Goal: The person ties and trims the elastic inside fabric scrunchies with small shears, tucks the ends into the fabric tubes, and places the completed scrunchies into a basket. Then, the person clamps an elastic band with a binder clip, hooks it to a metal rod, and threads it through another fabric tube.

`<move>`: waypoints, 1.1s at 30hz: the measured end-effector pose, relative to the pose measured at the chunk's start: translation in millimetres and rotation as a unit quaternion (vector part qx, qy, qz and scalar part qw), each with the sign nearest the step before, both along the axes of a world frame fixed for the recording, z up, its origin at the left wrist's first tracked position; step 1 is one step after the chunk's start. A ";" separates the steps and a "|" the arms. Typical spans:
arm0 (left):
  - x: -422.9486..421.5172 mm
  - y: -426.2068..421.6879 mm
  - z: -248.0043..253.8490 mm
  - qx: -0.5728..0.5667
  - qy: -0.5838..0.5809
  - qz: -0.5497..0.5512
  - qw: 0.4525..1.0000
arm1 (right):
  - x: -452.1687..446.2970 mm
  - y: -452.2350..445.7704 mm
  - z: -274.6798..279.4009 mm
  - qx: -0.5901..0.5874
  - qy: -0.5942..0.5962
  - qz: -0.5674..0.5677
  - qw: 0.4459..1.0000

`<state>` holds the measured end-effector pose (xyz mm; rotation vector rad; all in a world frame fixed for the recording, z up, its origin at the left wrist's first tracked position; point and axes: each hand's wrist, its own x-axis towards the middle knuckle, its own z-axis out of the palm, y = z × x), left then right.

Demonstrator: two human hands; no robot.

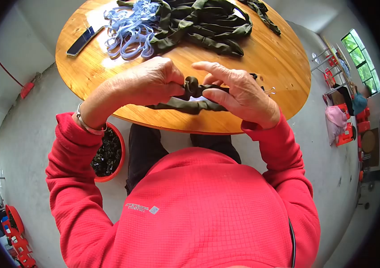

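Observation:
Over the near edge of the round wooden table, my left hand (154, 80) is closed on one end of a dark green fabric strip (191, 88), which is bunched into a small coil or knot between my hands. My right hand (236, 91) pinches the strip on the other side with thumb and fingers, its index finger stretched out. A lower length of the same fabric hangs in a loop beneath both hands. Beyond them lie a tangle of light blue strips (132, 29) and a large heap of dark green strips (199, 24).
The wooden table (83, 76) also holds a phone (81, 41) at left and a metal binder clip (270, 91) near my right hand. A red tub (122, 156) of dark scraps stands below at left. A person (359, 102) sits far right, near red stools.

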<state>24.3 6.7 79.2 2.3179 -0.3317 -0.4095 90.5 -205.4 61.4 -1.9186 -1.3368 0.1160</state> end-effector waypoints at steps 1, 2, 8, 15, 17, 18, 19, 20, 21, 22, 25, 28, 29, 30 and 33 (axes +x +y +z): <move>-0.8 -2.4 1.4 -0.020 0.035 0.008 0.999 | 1.8 0.7 -1.8 0.002 -0.021 0.018 1.000; 2.8 0.8 -3.6 -0.056 0.044 -0.006 0.997 | 5.0 2.5 -4.1 0.005 -0.042 0.035 0.999; -10.0 32.5 -14.8 -0.384 -0.017 -0.056 0.922 | 17.3 -8.2 3.1 0.070 0.124 0.014 0.990; -24.5 31.5 -23.1 -0.376 0.049 0.114 0.918 | 18.8 -29.6 15.3 -0.006 0.154 0.005 0.988; -25.2 31.3 -21.9 -0.334 0.032 0.129 0.933 | 19.8 -30.6 8.7 -0.011 0.159 0.007 0.987; -25.1 31.2 -20.4 -0.329 0.034 0.140 0.933 | 20.3 -29.3 5.0 -0.009 0.148 0.012 0.989; -23.4 31.2 -20.7 -0.303 0.020 0.126 0.944 | 20.9 -26.0 1.1 -0.007 0.137 0.017 0.990; -20.3 31.1 -21.2 -0.277 0.005 0.111 0.954 | 20.5 -22.7 -2.2 -0.004 0.126 0.022 0.992; -17.1 30.4 -21.8 -0.250 -0.009 0.097 0.963 | 18.7 -19.4 -4.5 0.001 0.130 0.024 0.991; -15.0 29.0 -22.6 -0.224 -0.023 0.082 0.971 | 16.4 -14.9 -6.9 0.006 0.135 0.027 0.990; -8.0 14.0 -22.6 -0.093 -0.077 -0.004 0.993 | 11.9 1.9 -22.0 0.046 0.104 0.070 0.991; -5.8 9.5 -21.9 -0.104 -0.036 0.017 0.994 | 13.2 3.8 -24.2 0.000 0.082 0.043 0.996; -5.2 8.9 -21.9 -0.107 -0.022 0.025 0.994 | 7.6 2.6 -16.7 -0.023 0.110 0.024 0.993; -3.9 7.8 -24.9 -0.128 -0.024 0.023 0.991 | 6.9 2.1 -16.6 -0.026 0.115 0.024 0.993; -1.3 7.1 -30.4 -0.233 -0.002 0.034 0.972 | 12.6 3.4 -25.0 0.008 0.087 0.067 0.994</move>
